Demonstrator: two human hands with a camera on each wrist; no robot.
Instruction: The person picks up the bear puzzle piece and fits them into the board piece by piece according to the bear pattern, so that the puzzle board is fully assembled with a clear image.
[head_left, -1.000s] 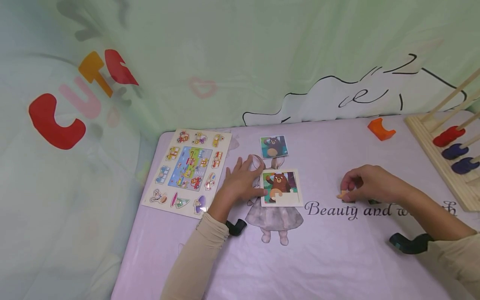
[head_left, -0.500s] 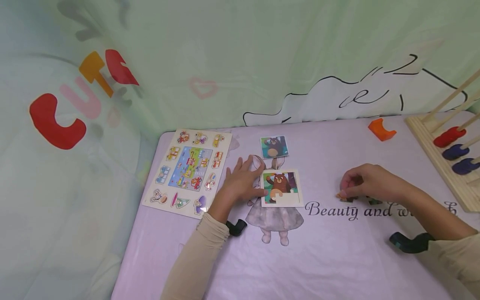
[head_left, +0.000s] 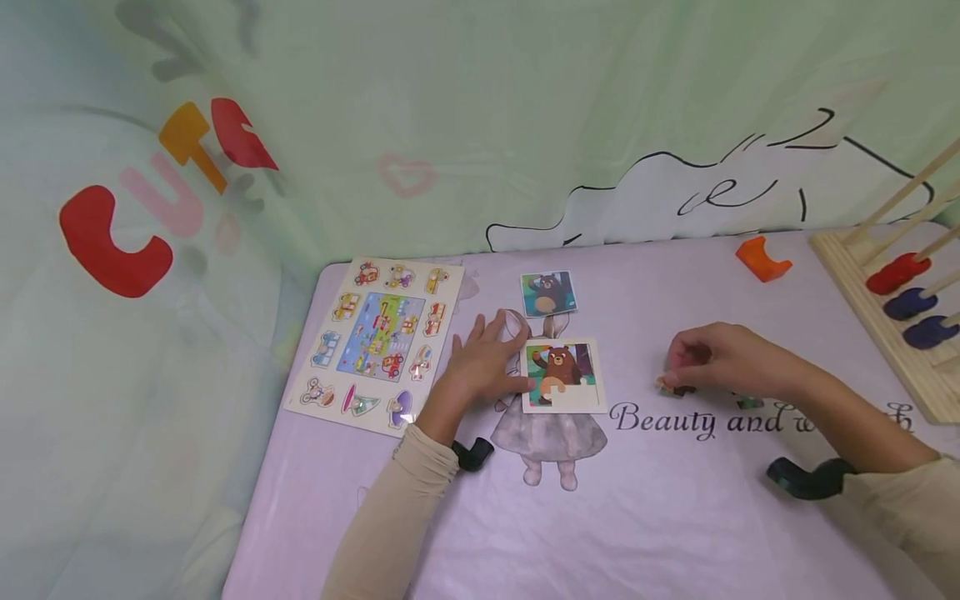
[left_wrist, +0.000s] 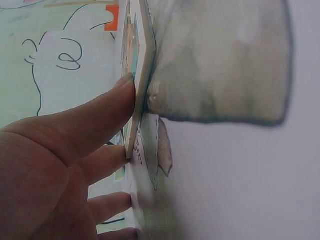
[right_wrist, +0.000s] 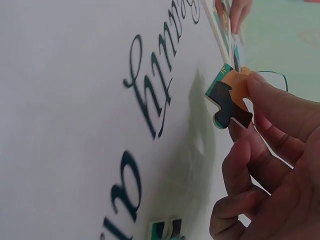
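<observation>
My right hand [head_left: 723, 358] pinches a jigsaw puzzle piece [right_wrist: 231, 95] between thumb and fingers, just above the tablecloth. The piece is orange and dark brown with a green edge; my fingers partly cover it in the head view. My left hand [head_left: 483, 362] lies with spread fingers at the left side of a bear puzzle board [head_left: 566, 404], its thumb resting on the frame. The board shows a brown bear, with a bare pale area at the lower right. Another puzzle piece [right_wrist: 165, 230] lies on the cloth under my right hand.
Above the board lies a bear picture card [head_left: 549, 294]. A vehicle peg puzzle [head_left: 378, 346] is on the left. An orange arched block [head_left: 762, 259] and a wooden bead rack [head_left: 877, 333] stand at the right back. Printed lettering and a rabbit figure mark the tablecloth [head_left: 637, 517].
My right hand has turned the puzzle piece and moved it slightly left. My left hand and the board have stayed put.
</observation>
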